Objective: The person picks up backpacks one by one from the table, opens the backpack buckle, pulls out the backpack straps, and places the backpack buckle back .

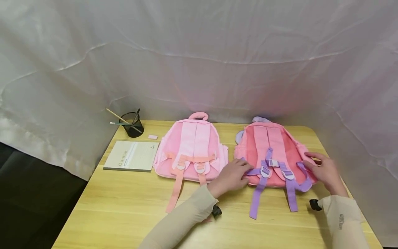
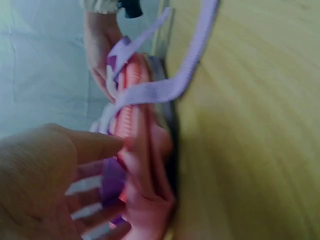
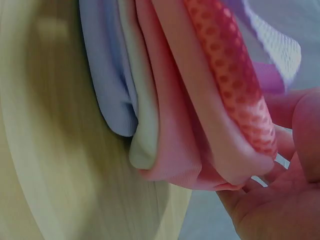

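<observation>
A coral-pink backpack [image 1: 287,141] with purple straps lies on the table, its strap side up. My left hand [image 1: 231,176] touches its lower left corner, next to a purple strap. In the left wrist view the thumb of that left hand [image 2: 40,170] meets the bag's edge, and the fingers are spread beside a purple strap [image 2: 112,182]. My right hand [image 1: 324,171] rests against the bag's right side. In the right wrist view the right hand's fingers [image 3: 280,145] lie along the side of the backpack [image 3: 175,125], partly hidden behind it.
A lighter pink backpack [image 1: 205,138] with orange straps lies left of the coral one. Farther left are a notebook [image 1: 132,155], an eraser [image 1: 153,137] and a black mesh pen cup [image 1: 133,129] with pencils. Grey curtains [image 1: 217,62] hang around the wooden table [image 1: 118,207].
</observation>
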Motion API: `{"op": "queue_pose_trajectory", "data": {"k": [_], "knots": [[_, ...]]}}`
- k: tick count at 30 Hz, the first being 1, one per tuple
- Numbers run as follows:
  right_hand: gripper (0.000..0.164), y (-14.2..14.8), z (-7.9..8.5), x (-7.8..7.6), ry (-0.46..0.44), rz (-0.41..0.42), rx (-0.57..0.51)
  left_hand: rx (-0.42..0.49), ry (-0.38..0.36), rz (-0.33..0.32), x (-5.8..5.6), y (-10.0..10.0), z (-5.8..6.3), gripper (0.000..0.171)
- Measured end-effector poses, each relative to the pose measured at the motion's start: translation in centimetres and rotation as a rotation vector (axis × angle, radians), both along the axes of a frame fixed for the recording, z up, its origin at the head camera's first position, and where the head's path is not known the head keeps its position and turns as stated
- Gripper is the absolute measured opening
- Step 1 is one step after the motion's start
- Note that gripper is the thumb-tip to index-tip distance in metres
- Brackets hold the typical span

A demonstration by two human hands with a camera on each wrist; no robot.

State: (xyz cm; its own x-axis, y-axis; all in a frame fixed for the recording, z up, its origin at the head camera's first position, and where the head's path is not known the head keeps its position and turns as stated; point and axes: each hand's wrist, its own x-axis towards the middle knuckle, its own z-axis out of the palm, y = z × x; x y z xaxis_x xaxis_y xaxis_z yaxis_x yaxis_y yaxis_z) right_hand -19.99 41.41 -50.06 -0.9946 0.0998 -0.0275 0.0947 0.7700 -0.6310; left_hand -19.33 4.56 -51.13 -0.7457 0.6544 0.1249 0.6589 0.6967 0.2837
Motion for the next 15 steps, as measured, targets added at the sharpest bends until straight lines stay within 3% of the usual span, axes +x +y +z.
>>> {"op": "queue_pose_trajectory", "data": {"k": [5, 11, 15], "knots": [[0.061, -1.7, -0.1, 0.0, -0.016, 0.020, -0.024, -0.046, 0.052, 0.035, 0.5, -1.2, 0.9, 0.039], [0.061, -2.7, -0.1, 0.0, -0.010, 0.032, -0.031, 0.015, 0.030, 0.039, -0.2, -2.5, 1.0, 0.032], [0.060, -3.0, 0.1, 0.5, 0.032, 0.036, -0.031, 0.062, 0.084, 0.060, -0.8, -2.4, 1.0, 0.030]]}}
